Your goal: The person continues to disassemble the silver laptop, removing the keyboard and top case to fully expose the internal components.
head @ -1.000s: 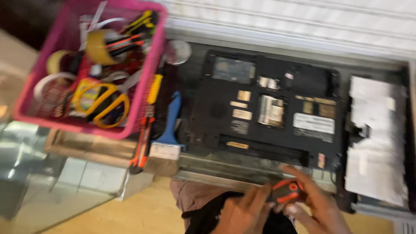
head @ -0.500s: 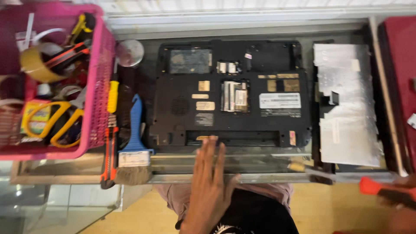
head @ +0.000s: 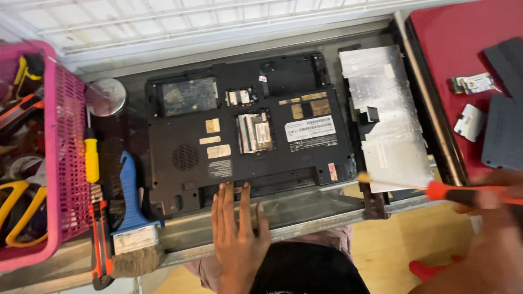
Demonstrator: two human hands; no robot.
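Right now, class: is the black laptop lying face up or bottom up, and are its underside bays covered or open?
Bottom up: the laptop shows labels and a vent grille. Several bays are open, exposing components. The left hand rests flat at its near edge.

**Opened laptop base and orange-handled screwdriver**

The black laptop base [head: 245,136] lies upside down and flat, its underside up, with several compartment covers off: an open bay at its upper left, a memory slot in the middle, an empty recess at the upper right. Pale stickers dot the shell. The left hand [head: 237,234] rests flat, fingers spread, on the base's near edge. Right of the base, the right hand [head: 490,201] grips an orange-handled screwdriver [head: 436,190], lying almost level, its tip pointing towards the base's near right corner.
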